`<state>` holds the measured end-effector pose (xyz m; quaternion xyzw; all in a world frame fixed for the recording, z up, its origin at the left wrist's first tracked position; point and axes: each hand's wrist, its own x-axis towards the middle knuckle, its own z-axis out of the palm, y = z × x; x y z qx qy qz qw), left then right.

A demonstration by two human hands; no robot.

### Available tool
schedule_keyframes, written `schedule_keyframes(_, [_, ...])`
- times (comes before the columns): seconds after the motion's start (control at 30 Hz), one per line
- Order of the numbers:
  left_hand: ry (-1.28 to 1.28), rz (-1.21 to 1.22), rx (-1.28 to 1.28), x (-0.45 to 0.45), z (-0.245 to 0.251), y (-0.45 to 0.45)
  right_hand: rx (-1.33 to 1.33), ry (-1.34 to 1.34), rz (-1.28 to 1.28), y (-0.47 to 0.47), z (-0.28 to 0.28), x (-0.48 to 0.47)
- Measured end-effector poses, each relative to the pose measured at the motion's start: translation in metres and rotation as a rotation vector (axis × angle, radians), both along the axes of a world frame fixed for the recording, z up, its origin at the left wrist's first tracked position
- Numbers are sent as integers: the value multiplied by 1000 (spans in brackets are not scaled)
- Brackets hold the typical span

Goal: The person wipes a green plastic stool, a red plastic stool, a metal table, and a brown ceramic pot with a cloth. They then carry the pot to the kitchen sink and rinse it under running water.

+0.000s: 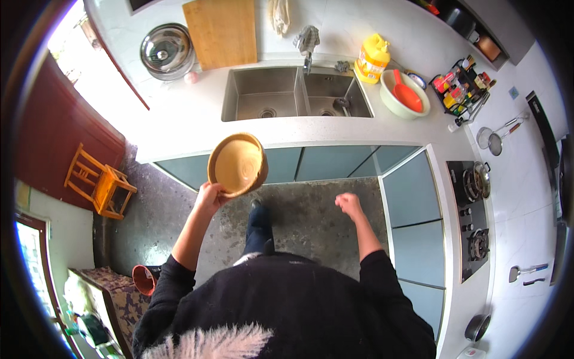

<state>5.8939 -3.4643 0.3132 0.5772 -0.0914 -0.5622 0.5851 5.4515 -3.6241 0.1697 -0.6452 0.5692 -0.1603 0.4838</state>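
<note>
My left hand (210, 198) grips the near rim of a round tan bowl (237, 166), held in the air before the front edge of the white countertop (314, 130). The bowl is tilted so that its inside faces me, and I see nothing in it. My right hand (349, 204) hangs over the grey floor with its fingers curled in and nothing visible in it. Beyond the bowl, a double stainless-steel sink (301, 94) is set into the counter, with a faucet (307, 63) behind it and a grey cloth (307, 38) over the faucet.
Right of the sink stand a yellow jug (372, 58) and a pale basin (399, 110) holding a red dipper (407, 96). A cutting board (219, 36) and a lidded steel pot (167, 51) stand at the left. A gas cooktop (467, 220) lies right; a wooden chair (107, 188) stands left.
</note>
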Motion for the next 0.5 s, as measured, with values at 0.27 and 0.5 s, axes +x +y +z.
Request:
schedule_keyframes(0.27, [-25,-51,53,85,-13,-167,173,-200,-152,-154,27,141])
schedule_keyframes(0.5, [-81,-56,134,104,-30,-266,-377,-417,-120,-390,48,233])
